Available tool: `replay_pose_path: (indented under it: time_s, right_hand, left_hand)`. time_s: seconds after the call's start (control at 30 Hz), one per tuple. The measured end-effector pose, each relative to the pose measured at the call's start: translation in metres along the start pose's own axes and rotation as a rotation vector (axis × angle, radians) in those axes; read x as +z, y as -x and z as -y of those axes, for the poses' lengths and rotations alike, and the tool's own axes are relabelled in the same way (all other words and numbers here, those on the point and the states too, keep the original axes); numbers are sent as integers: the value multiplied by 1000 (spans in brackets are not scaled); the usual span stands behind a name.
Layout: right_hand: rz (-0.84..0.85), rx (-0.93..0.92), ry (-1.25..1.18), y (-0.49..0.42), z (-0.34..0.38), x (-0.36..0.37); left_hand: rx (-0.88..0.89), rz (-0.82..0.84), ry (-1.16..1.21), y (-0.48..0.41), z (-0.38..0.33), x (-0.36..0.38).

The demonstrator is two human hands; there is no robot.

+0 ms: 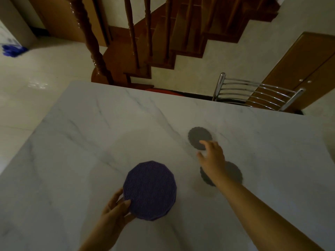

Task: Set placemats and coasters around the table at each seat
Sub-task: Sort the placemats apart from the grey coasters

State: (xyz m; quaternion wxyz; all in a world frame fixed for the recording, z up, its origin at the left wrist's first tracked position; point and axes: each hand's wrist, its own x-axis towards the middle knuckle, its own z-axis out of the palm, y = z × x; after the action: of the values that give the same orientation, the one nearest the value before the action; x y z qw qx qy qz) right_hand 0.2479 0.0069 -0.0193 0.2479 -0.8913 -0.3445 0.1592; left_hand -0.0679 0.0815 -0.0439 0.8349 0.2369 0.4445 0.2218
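sitting low in the centre of the frame, purple placemat, gripped at its lower left edge by the left hand, thumb on top and fingers curled beneath; to the right, right hand with fingers loosely spread, fingertips touching the near edge of a grey coaster flat on the marble table; second grey coaster partly hidden under the forearm; metal chair at the far edge, upper right

bare marble table left and far, chair at far edge
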Motion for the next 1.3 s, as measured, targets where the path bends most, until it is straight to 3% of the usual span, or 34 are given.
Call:
replay_pose_path:
  time_s: [0.07,0.17,0.27,0.47,0.8,1.3]
  right_hand:
    - [129,-116,-139,41,11,4]
    - [402,-7,-500,101,33,-1]
    - [544,52,-696,142,45,3]
    - [443,35,-704,200,44,-2]
    - [348,-153,-680,279,43,-18]
    - [245,103,-973,304,54,-42]
  left_hand:
    - [19,15,-10,6,-1,3]
    - [55,48,-29,23,-2,8]
    - [73,56,-21,46,2,9]
    - [100,55,-42,107,25,0]
    - [83,56,91,189,71,-22]
    - [46,173,57,206,54,-22]
